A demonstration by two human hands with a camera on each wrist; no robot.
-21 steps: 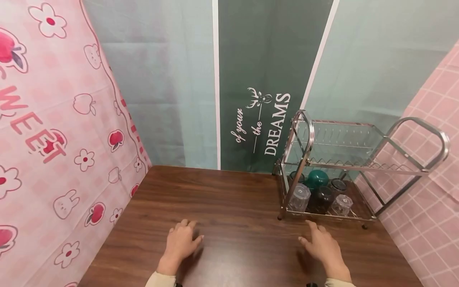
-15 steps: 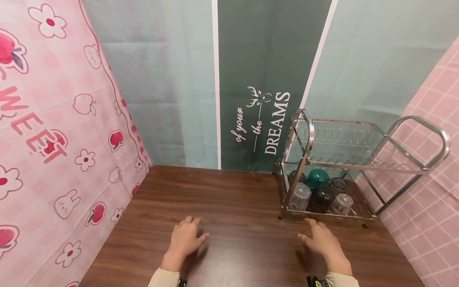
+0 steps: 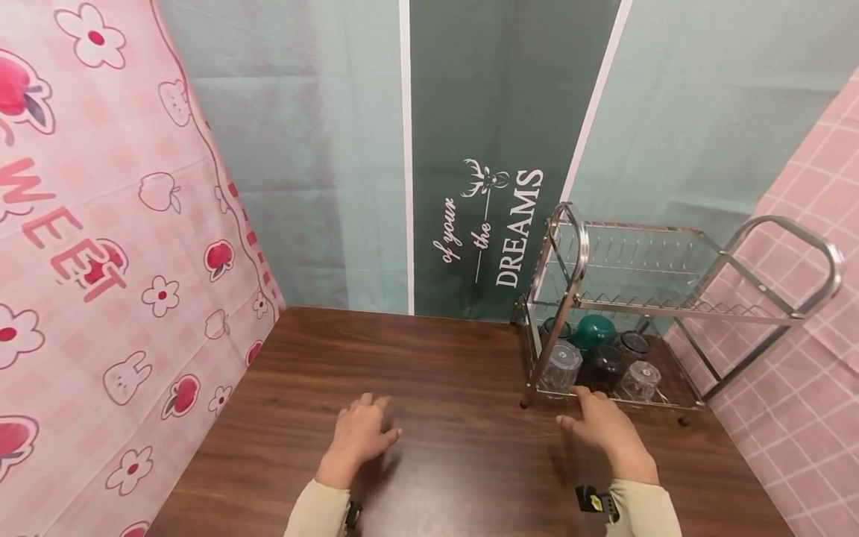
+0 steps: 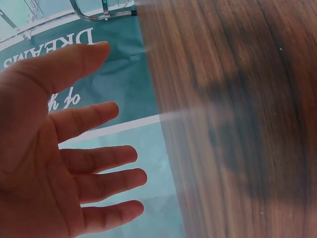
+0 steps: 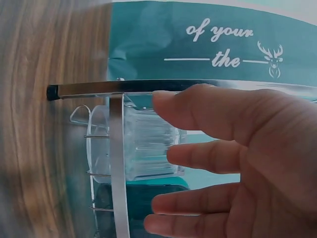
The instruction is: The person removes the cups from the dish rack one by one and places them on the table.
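My left hand [image 3: 361, 434] hovers over the wooden table [image 3: 403, 365] with fingers spread and holds nothing; its loose, extended fingers also show in the left wrist view. On the other side, my right hand [image 3: 606, 430] is just in front of the metal dish rack [image 3: 620, 403], also holding nothing. On the rack's lower tier several cups stand upside down: a tall clear cup [image 3: 561, 367] at the front left, a short clear glass [image 3: 642, 381], a dark glass [image 3: 607, 367] and a teal bowl or cup [image 3: 595, 332]. In the right wrist view the clear cup [image 5: 148, 144] lies beyond my fingers.
The rack's upper tier [image 3: 637, 261] has wire plate slots and tall curved side handles. A green printed curtain [image 3: 496, 149] hangs behind the table. Pink patterned cloth [image 3: 134, 261] borders the left side, and pink checked cloth [image 3: 805, 373] the right.
Both hands have moved forward over the table, the left also slightly to the right. My right hand has come closer to the rack's front edge. The rack and cups have stayed put.
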